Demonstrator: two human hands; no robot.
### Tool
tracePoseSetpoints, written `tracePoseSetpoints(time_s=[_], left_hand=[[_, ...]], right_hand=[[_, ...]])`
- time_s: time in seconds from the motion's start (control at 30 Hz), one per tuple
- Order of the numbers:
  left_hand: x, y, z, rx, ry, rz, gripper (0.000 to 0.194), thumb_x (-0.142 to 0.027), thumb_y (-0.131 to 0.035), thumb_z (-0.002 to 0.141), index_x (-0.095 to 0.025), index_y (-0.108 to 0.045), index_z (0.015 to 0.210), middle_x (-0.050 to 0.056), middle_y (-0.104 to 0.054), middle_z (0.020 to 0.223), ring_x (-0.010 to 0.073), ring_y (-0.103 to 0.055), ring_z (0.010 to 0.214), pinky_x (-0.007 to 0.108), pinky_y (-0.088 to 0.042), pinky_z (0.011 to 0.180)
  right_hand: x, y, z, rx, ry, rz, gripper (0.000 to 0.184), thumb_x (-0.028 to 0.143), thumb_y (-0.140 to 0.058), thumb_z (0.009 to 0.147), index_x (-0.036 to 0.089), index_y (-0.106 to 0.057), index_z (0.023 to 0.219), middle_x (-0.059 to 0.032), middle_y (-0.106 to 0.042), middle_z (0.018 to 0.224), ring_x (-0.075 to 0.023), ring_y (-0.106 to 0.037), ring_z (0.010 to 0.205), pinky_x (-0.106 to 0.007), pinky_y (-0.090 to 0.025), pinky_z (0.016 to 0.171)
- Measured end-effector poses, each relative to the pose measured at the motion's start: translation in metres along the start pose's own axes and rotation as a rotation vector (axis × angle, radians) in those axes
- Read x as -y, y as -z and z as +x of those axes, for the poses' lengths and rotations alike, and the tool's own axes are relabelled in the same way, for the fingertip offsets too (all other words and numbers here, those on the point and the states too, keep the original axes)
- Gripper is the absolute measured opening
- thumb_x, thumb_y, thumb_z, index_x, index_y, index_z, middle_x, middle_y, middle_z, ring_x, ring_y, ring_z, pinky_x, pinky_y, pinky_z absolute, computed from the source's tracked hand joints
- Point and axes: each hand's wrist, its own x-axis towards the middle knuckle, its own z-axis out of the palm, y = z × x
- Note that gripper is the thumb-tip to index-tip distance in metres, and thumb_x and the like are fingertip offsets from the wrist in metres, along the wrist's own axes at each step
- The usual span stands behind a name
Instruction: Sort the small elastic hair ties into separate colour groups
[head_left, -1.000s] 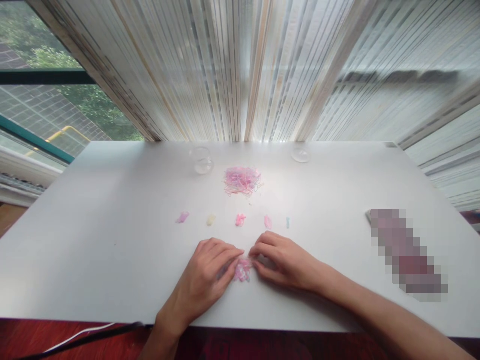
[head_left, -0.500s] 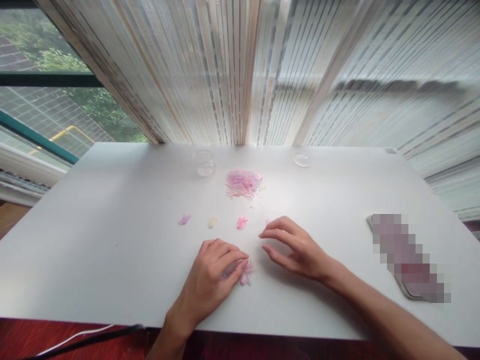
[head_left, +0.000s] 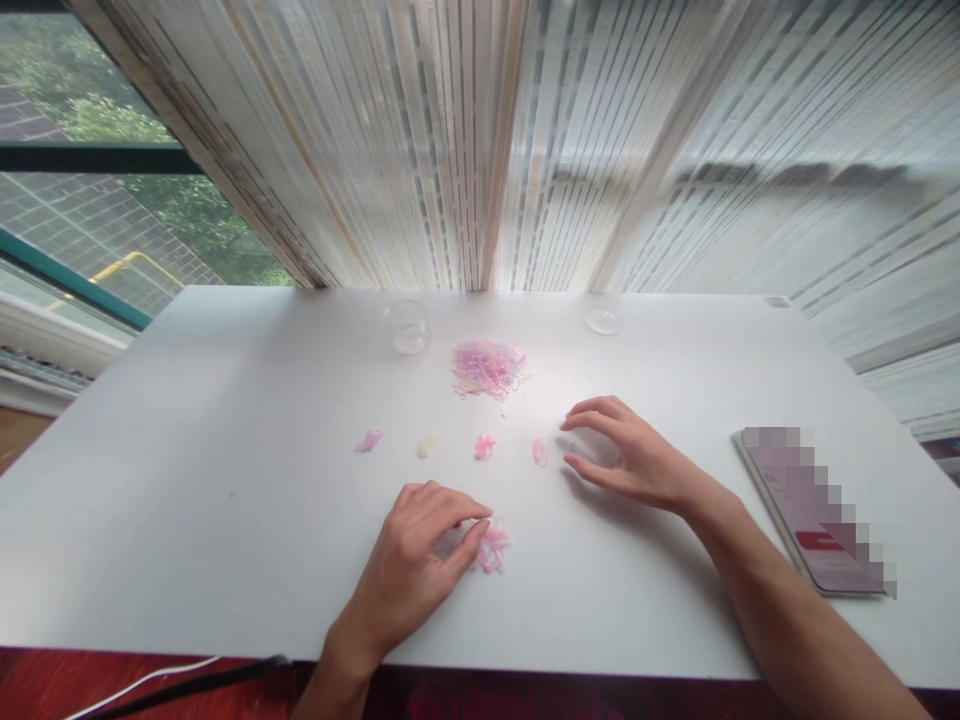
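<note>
My left hand [head_left: 420,540] rests over a small mixed heap of coloured elastic bands [head_left: 492,550]. Its thumb and index finger come together in a pinch, and whatever may be between them is too small to see. My right hand [head_left: 637,455] is open, fingers and thumb apart, low over the table by a faint bluish bit [head_left: 571,446]. Left of it, in a row, lie a light pink cluster of bands [head_left: 539,452], a bright pink cluster [head_left: 484,447], a pale yellow cluster [head_left: 426,446] and a purple cluster [head_left: 369,441].
A larger pile of pink and purple elastic bands [head_left: 489,368] lies behind the row. Farther back stand a clear round container [head_left: 411,335] and a clear lid [head_left: 603,319]. A phone [head_left: 810,520] lies at the right on the white table [head_left: 187,520]. Striped curtains [head_left: 420,150] hang behind.
My right hand has moved right and slightly away from me, uncovering the light pink cluster. My left hand has stayed nearly in place over the small heap.
</note>
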Motion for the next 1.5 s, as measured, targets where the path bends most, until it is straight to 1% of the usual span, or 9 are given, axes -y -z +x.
tracePoseSetpoints(time_s=[0.13, 0.3, 0.4, 0.57, 0.73, 0.9, 1.03, 1.23, 1.5], left_hand=[[0.003, 0.001, 0.000, -0.016, 0.007, 0.003, 0.012, -0.013, -0.066, 0.100, -0.024, -0.069, 0.104, -0.003, -0.076, 0.091, 0.0147, -0.066, 0.078, 0.033, -0.045, 0.083], [0.004, 0.001, 0.001, -0.019, 0.021, -0.006, 0.012, -0.013, -0.067, 0.099, -0.024, -0.070, 0.104, -0.003, -0.076, 0.090, 0.0139, -0.066, 0.076, 0.032, -0.047, 0.082], [0.003, 0.000, 0.001, -0.021, 0.016, -0.017, 0.011, -0.014, -0.067, 0.099, -0.023, -0.070, 0.102, -0.002, -0.076, 0.088, 0.0143, -0.066, 0.074, 0.032, -0.048, 0.081], [0.005, -0.001, 0.000, -0.021, 0.024, -0.029, 0.010, -0.014, -0.067, 0.099, -0.024, -0.071, 0.103, -0.003, -0.076, 0.088, 0.0139, -0.066, 0.075, 0.032, -0.049, 0.081], [0.005, -0.002, 0.000, -0.010, 0.031, -0.038, 0.010, -0.015, -0.067, 0.100, -0.024, -0.071, 0.103, -0.003, -0.076, 0.089, 0.0133, -0.066, 0.075, 0.032, -0.049, 0.081], [0.004, 0.001, 0.000, -0.008, 0.029, -0.036, 0.008, -0.018, -0.067, 0.099, -0.024, -0.072, 0.101, -0.001, -0.077, 0.087, 0.0145, -0.066, 0.072, 0.033, -0.052, 0.078], [0.006, 0.006, -0.001, 0.002, 0.041, -0.018, 0.009, -0.018, -0.068, 0.099, -0.024, -0.073, 0.102, -0.002, -0.078, 0.089, 0.0141, -0.068, 0.072, 0.033, -0.052, 0.079], [0.015, 0.014, -0.009, 0.067, 0.046, 0.036, 0.010, -0.019, -0.067, 0.100, -0.025, -0.074, 0.103, 0.000, -0.079, 0.097, 0.0180, -0.073, 0.088, 0.034, -0.054, 0.084], [0.012, 0.032, -0.019, 0.062, 0.031, 0.099, 0.018, -0.017, -0.067, 0.098, -0.026, -0.072, 0.113, 0.001, -0.077, 0.100, 0.0167, -0.071, 0.087, 0.030, -0.056, 0.083]], right_hand=[[-0.001, 0.008, -0.004, 0.048, -0.082, -0.001, 0.011, 0.025, -0.065, 0.095, 0.024, -0.071, 0.105, -0.0072, -0.068, 0.097, -0.0228, -0.065, 0.090, -0.036, -0.057, 0.077], [-0.001, 0.009, -0.002, 0.082, -0.128, 0.001, 0.008, 0.022, -0.062, 0.092, 0.023, -0.069, 0.094, -0.0042, -0.066, 0.087, -0.0199, -0.061, 0.079, -0.033, -0.053, 0.071], [0.000, 0.008, -0.001, 0.057, -0.151, 0.008, 0.011, 0.021, -0.060, 0.089, 0.024, -0.070, 0.095, -0.0030, -0.064, 0.083, -0.0191, -0.060, 0.076, -0.032, -0.052, 0.068], [0.000, 0.006, -0.002, 0.048, -0.131, 0.053, 0.020, 0.019, -0.056, 0.092, 0.025, -0.072, 0.103, -0.0042, -0.065, 0.086, -0.0193, -0.062, 0.076, -0.031, -0.052, 0.066], [0.001, 0.008, -0.001, 0.089, -0.124, 0.047, 0.011, 0.030, -0.064, 0.095, 0.023, -0.071, 0.099, -0.0057, -0.066, 0.091, -0.0201, -0.061, 0.080, -0.033, -0.053, 0.071], [0.001, 0.012, -0.001, 0.098, -0.149, 0.046, 0.012, 0.033, -0.064, 0.094, 0.023, -0.071, 0.095, -0.0044, -0.065, 0.088, -0.0195, -0.062, 0.078, -0.033, -0.054, 0.070], [0.000, 0.012, -0.001, 0.101, -0.158, 0.040, 0.011, 0.031, -0.063, 0.094, 0.023, -0.071, 0.094, -0.0046, -0.066, 0.089, -0.0193, -0.061, 0.078, -0.033, -0.053, 0.071], [0.000, 0.011, -0.002, 0.100, -0.169, 0.037, 0.011, 0.031, -0.062, 0.094, 0.024, -0.071, 0.094, -0.0044, -0.065, 0.088, -0.0193, -0.061, 0.078, -0.032, -0.052, 0.070], [0.002, 0.009, -0.002, 0.039, -0.140, 0.031, 0.013, 0.028, -0.058, 0.096, 0.023, -0.070, 0.094, -0.0062, -0.067, 0.092, -0.0198, -0.063, 0.079, -0.034, -0.053, 0.070]])
